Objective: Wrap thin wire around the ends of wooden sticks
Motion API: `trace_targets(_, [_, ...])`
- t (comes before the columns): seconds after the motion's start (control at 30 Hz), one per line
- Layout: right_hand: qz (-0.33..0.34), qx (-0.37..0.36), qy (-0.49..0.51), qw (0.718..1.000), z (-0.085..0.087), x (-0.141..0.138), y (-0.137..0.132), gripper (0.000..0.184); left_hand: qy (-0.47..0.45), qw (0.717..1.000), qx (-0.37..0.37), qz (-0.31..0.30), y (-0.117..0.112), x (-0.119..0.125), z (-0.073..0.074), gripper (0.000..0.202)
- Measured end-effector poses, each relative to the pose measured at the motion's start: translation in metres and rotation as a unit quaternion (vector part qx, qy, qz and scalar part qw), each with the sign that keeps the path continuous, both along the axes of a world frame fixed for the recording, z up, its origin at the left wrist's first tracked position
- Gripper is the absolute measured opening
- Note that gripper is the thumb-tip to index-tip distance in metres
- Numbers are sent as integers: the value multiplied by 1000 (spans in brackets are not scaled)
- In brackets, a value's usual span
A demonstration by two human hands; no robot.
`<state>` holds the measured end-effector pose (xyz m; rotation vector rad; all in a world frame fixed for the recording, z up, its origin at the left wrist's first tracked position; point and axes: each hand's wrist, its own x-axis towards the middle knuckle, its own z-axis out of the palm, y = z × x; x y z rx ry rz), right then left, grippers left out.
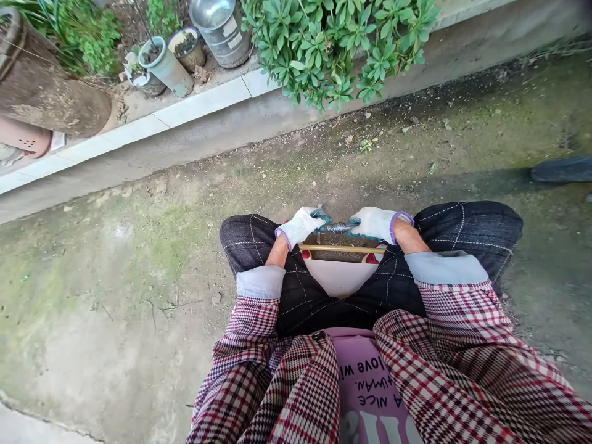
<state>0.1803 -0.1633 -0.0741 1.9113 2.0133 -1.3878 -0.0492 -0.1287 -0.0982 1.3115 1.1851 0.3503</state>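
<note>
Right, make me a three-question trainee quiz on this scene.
1. What colour is the cuff of the white glove on the left hand?
2. True or false: the wooden rod lies nearer the person's lap than the teal-handled metal tool held between the left hand and the right hand.
3. Which container stands beside the succulent shrub? A: a metal bucket; B: a wicker basket; C: a wooden crate.

Key: 1 purple; 2 true; 3 A.
</note>
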Motion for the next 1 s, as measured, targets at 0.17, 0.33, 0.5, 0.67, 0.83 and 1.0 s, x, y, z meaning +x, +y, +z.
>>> trace_targets(0.17, [-45,25,-27,998,-1,-1,11,18,-83,993,-53,59,0,2,15,19])
trace_targets(0.33, [-209,-16,145,967,7,-4,7,13,-188,977,-53,82,-1,-1,20,23])
trace_targets(0.5, [-268,-19,238,933,8,-4,3,19,-200,977,-60,38,-3,2,6,18])
trace_targets(0.67, [-244,-57,386,888,4,4,-3,38,-120,992,-7,47,4,2,-9,10])
trace_targets(0.83, [-162,-136,378,901,16,8,-8,35,-90,994,14,57,8,-5,-4,4])
trace_targets(1.0, [-19,-147,303,942,24,9,-6,36,-67,997,16,38,4,-7,10,7])
